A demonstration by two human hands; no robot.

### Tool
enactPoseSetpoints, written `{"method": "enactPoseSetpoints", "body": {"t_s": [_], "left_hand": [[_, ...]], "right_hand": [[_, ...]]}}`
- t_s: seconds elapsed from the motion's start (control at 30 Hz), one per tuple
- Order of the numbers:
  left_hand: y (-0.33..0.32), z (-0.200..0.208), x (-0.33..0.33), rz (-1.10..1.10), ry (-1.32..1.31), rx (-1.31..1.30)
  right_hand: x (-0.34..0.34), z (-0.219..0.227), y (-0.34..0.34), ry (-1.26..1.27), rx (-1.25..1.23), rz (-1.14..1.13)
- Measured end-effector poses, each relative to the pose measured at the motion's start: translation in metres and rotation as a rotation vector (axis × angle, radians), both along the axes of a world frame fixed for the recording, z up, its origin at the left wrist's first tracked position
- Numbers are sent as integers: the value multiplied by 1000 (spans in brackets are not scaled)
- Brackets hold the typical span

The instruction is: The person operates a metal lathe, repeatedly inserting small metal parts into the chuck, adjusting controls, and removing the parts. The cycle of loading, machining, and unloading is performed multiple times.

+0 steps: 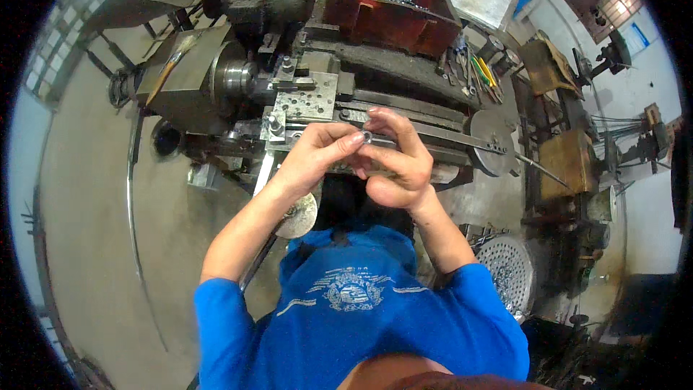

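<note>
Two bare hands: we have them together in front of the dark, greasy metal machine (404, 65).
Left pinch: our left hand (315, 153) grips a small, shiny, seemingly ring-shaped metal part (367, 137) between thumb and finger.
Right curl: our right hand (403, 166) bends loosely about it from the other side; whether its fingers press on it, we cannot tell.
Ring's place: at the left thumb's tip, between our hands, the left nearer; we make out no long axis.
Ahead-left: a grey metal block drilled with holes (310, 103).
Right, well apart: a dark grey round disc (493, 146).
Far side: a dark red rectangular box (361, 20), small shiny metal pieces (398, 0) inside.
</note>
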State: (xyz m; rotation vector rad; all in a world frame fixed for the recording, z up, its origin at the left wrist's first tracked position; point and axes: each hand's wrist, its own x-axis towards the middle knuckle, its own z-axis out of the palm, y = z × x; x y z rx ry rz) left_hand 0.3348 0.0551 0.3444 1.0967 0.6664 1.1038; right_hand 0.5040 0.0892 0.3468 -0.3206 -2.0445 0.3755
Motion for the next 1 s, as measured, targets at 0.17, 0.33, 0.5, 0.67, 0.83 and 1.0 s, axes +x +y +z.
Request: {"method": "enactPoseSetpoints", "body": {"t_s": [0.17, 0.33, 0.5, 0.67, 0.83, 1.0], "left_hand": [[4, -5, -11, 2, -113, -41], [3, -6, -9, 72, -309, -99], [3, -14, -13, 130, -459, -111], [3, -15, -23, 210, -464, -59], [-1, -17, -50, 275, -334, -59], [-37, 14, -126, 468, 189, -26]], "right_hand": [[-4, 0, 2, -67, 21, -1], [-14, 2, 4, -54, -11, -11], [-26, 7, 7, -124, 65, -67], [-44, 14, 12, -145, 94, -28], [-67, 26, 18, -249, 36, 43], [-112, 34, 56, -365, 40, 139]]}}
